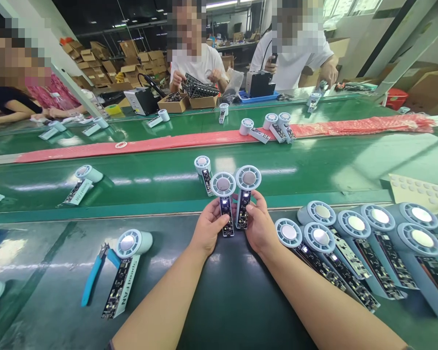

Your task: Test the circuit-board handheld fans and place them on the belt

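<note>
My left hand (212, 224) is closed on one light-blue handheld fan (223, 184), its thumb on the bare circuit board of the handle. A second handheld fan (248, 178) is gripped in my right hand (260, 221), close beside the first. Both are upright, round heads on top, and a small light glows on each board. Just behind them another fan (203, 164) stands on the green belt. To the left, a fan marked "Speed FAN" (128, 244) lies on the dark table next to blue-handled cutters (95, 272).
Several fans (320, 238) lie grouped at the right of the table, near a sheet of round stickers (419, 192). The green belt (160, 194) carries more fans. Beyond the red strip (182, 141), co-workers sit with boxes of circuit boards (200, 90).
</note>
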The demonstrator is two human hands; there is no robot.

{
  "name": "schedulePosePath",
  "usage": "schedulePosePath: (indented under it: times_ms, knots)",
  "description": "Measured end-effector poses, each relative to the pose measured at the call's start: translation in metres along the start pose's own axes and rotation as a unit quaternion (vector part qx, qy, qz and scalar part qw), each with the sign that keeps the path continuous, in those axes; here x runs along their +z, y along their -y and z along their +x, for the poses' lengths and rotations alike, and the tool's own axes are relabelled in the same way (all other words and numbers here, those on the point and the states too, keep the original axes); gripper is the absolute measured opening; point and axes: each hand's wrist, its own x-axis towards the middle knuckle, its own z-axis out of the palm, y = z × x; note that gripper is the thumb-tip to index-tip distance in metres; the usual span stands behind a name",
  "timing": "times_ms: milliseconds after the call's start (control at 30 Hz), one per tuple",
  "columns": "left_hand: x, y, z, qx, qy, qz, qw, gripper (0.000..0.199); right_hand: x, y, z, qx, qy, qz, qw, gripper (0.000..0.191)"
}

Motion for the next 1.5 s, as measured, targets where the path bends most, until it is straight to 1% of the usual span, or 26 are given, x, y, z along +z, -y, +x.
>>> schedulePosePath:
  times_ms: [200, 433, 567, 667, 733, 867, 1000, 1133, 1267, 1500]
  knots:
    - [0.0023, -0.0022, -0.0010, -0.003, 0.001, -0.010, 1.000, 0.058, 0.0013, 0.0038, -0.0010, 0.016, 0.001, 0.014, 1.000, 0.064]
    - [0.0022, -0.0027, -0.0020, -0.006, -0.005, -0.010, 1.000, 0.053, 0.0001, -0.0005, -0.0019, -0.032, 0.029, -0.015, 0.999, 0.063]
    - [0.0012, -0.0002, -0.0011, 0.009, -0.014, 0.003, 1.000, 0.052, 0.0003, -0.0028, -0.0008, -0.036, 0.034, -0.037, 0.998, 0.063]
    - [0.0006, 0.0013, -0.0010, 0.010, -0.027, 0.003, 1.000, 0.055, 0.0005, -0.0026, -0.0009, -0.039, 0.039, -0.033, 0.998, 0.065]
    - [0.0007, 0.0012, -0.0016, 0.005, -0.022, 0.002, 1.000, 0.057, 0.0005, -0.0015, -0.0016, -0.040, 0.040, -0.020, 0.998, 0.066]
    - [0.0016, -0.0007, -0.0031, 0.012, 0.007, 0.009, 1.000, 0.056, -0.0005, 0.0002, -0.0030, -0.042, 0.039, -0.002, 0.998, 0.066]
    - [0.0017, -0.0014, -0.0030, 0.014, 0.001, 0.016, 1.000, 0.055, -0.0016, 0.0006, -0.0029, -0.040, 0.057, -0.018, 0.997, 0.064]
    - [0.0017, -0.0007, -0.0023, 0.015, -0.003, 0.017, 1.000, 0.056, -0.0021, 0.0007, -0.0027, -0.039, 0.062, -0.023, 0.997, 0.064]
    - [0.0023, -0.0007, -0.0023, 0.018, -0.001, 0.020, 1.000, 0.055, -0.0017, 0.0000, -0.0027, -0.043, 0.060, -0.024, 0.997, 0.063]
    - [0.0037, -0.0043, -0.0041, 0.007, 0.001, 0.002, 1.000, 0.053, -0.0010, 0.0009, -0.0036, -0.030, 0.041, -0.012, 0.999, 0.065]
